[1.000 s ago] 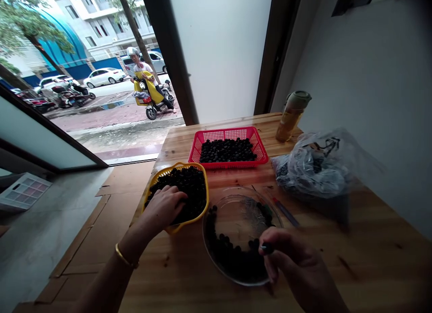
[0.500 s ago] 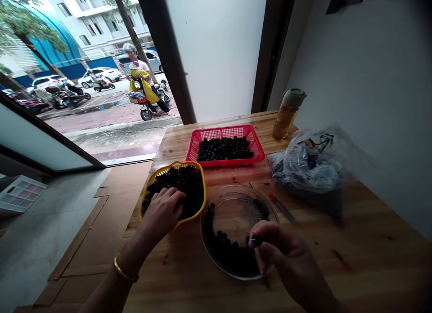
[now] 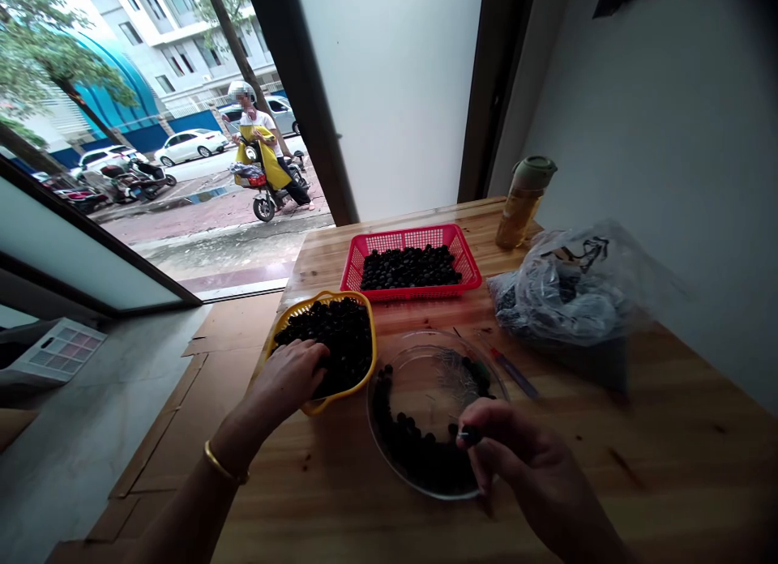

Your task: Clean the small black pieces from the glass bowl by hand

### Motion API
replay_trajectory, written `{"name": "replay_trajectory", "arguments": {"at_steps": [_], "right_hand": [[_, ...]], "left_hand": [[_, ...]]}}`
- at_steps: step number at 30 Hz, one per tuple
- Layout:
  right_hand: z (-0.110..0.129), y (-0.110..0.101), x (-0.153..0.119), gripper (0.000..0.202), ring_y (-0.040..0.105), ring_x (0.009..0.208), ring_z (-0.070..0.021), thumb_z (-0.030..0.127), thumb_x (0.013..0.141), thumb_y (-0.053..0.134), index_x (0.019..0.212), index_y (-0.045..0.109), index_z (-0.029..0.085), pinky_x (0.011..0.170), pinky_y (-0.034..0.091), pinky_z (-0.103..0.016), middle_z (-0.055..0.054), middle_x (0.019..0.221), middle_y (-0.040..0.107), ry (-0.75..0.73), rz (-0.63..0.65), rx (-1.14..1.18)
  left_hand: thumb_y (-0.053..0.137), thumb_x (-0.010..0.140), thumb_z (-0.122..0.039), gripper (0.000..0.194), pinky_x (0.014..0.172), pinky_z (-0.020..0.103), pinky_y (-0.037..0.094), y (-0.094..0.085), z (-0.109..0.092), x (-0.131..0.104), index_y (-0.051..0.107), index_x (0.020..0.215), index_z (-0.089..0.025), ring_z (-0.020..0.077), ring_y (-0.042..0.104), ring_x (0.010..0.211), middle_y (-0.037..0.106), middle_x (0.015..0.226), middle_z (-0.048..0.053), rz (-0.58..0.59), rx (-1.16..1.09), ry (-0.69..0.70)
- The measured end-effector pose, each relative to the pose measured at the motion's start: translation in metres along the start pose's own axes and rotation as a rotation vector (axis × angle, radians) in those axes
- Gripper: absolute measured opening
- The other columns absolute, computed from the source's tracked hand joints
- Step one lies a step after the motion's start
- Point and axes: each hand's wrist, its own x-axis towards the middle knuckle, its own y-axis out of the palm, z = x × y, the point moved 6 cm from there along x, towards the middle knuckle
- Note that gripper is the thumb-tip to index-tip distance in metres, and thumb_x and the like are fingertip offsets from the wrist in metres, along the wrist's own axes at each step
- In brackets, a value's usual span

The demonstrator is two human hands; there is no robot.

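Observation:
My left hand rests over the yellow basket, its curled fingertips hidden among many small black pieces. My right hand pinches one small black piece with a pale tip between thumb and forefinger. It is above the right front edge of a round clear tray. Dark round pieces line the tray's left and front, and a pile of thin pale pins lies towards its back right. Behind stands a red basket holding more black pieces.
A red-tipped tool lies right of the tray. Beyond it are a plastic bag and a bottle on the wooden table. Outside the doorway a person sits on a scooter.
The whole view has shifted slightly, so the table things appear a little further right. My left hand is still in the yellow basket, and my right hand keeps its pinch on the black piece.

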Motion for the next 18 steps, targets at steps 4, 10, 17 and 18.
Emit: {"name": "replay_trajectory", "arguments": {"at_steps": [4,10,17,18], "right_hand": [[-0.002,0.001,0.001,0.033,0.058,0.051,-0.0117,0.051,0.079,0.089,0.09,0.079,0.021,0.052,0.048,-0.023,-0.002,0.071,0.07,0.011,-0.001,0.006],[-0.004,0.002,0.002,0.033,0.057,0.051,-0.0101,0.05,0.079,0.089,0.091,0.078,0.021,0.051,0.048,-0.022,-0.003,0.074,0.072,0.032,-0.006,0.01],[-0.005,0.005,0.003,0.034,0.056,0.05,-0.0118,0.051,0.078,0.089,0.09,0.078,0.021,0.049,0.047,-0.024,-0.002,0.069,0.07,0.033,0.001,0.007],[-0.005,0.006,0.003,0.034,0.056,0.05,-0.0117,0.051,0.078,0.089,0.09,0.078,0.02,0.049,0.046,-0.024,-0.002,0.069,0.069,0.031,0.001,0.01]], "left_hand": [[0.054,0.09,-0.009,0.027,0.088,0.041,0.055,0.002,0.002,-0.001,0.075,0.104,-0.019,0.0303,0.073,0.099,0.079,0.104,0.012,-0.055,-0.062,0.005],[0.041,0.1,-0.017,0.034,0.09,0.042,0.056,0.002,0.014,-0.015,0.074,0.111,-0.018,0.0295,0.071,0.103,0.077,0.11,0.013,-0.115,-0.138,0.023],[0.057,0.092,-0.02,0.025,0.092,0.042,0.055,-0.002,0.018,-0.018,0.079,0.105,-0.021,0.0299,0.07,0.102,0.079,0.108,0.01,-0.038,-0.185,0.093],[0.058,0.091,-0.02,0.024,0.091,0.043,0.055,-0.002,0.017,-0.016,0.079,0.103,-0.022,0.0302,0.07,0.1,0.079,0.107,0.01,-0.032,-0.185,0.093]]}}
